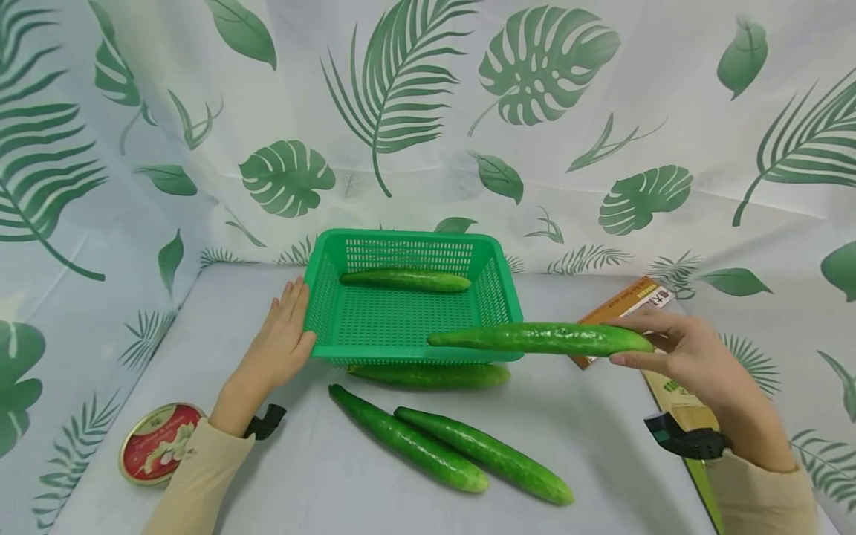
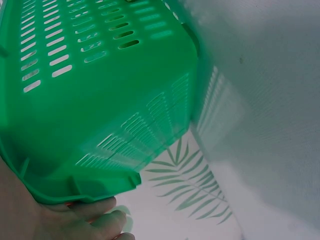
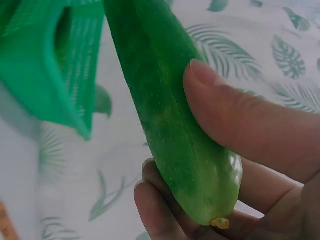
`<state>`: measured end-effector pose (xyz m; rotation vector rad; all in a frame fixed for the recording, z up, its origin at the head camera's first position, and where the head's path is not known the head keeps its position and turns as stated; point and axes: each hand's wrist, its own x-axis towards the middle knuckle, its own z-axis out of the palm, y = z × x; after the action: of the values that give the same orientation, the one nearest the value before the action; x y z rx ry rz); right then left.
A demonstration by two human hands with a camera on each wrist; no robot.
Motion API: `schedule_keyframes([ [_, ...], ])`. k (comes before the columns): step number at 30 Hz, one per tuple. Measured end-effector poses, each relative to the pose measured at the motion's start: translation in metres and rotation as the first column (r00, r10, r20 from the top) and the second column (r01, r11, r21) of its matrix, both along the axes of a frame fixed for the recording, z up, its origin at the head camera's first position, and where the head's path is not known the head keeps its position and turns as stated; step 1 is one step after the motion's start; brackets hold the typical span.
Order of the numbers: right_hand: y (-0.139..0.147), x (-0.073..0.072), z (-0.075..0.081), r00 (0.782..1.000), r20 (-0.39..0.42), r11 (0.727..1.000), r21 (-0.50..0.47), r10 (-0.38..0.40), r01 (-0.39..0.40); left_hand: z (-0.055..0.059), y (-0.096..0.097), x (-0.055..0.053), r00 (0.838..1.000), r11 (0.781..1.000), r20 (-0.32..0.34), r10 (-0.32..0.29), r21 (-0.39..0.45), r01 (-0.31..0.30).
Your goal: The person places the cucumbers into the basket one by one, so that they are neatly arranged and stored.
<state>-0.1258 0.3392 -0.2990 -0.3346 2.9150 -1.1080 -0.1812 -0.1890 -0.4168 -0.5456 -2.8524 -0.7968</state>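
The right hand (image 1: 682, 353) pinched one cucumber (image 1: 535, 339) between thumb and fingers; well to its left, the left hand (image 1: 284, 338) rested straight fingers against a green basket (image 1: 374, 351).

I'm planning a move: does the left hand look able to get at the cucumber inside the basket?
Probably yes: the left hand only touches the basket, whose open top exposes the cucumber, though its wall stands between.

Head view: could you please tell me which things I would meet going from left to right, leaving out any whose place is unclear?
Red oval tin → left hand → green basket → right hand, which grips one end of a cucumber.
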Motion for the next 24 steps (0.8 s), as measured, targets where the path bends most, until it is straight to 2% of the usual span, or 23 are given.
schedule_keyframes([
  [3,-0.012,-0.012,0.014,1.0,-0.015,0.999,-0.037,-0.019,0.019,0.0,0.001,0.0,1.0,1.0,0.004,0.0,0.0,0.0],
  [6,-0.026,-0.029,0.024,0.999,0.005,0.995,-0.09,-0.043,0.043,0.001,0.001,0.0,1.0,1.0,0.005,0.0,0.001,0.0],
  [12,-0.056,-0.071,0.028,0.999,0.032,0.977,-0.213,-0.018,0.024,0.0,0.001,0.001,0.999,1.0,-0.04,-0.004,-0.005,0.004],
  [16,-0.079,-0.103,0.023,0.999,0.031,0.956,-0.291,0.033,-0.022,-0.002,0.0,0.0,0.998,1.0,-0.06,-0.005,-0.004,0.005],
  [20,-0.105,-0.133,0.009,0.996,0.054,0.939,-0.341,0.069,-0.047,-0.003,-0.001,-0.001,0.999,1.0,-0.046,-0.005,-0.004,0.004],
  [24,-0.128,-0.157,-0.01,0.989,0.128,0.945,-0.325,0.08,-0.035,-0.003,-0.002,-0.001,1.0,1.0,-0.027,-0.007,-0.006,0.007],
])
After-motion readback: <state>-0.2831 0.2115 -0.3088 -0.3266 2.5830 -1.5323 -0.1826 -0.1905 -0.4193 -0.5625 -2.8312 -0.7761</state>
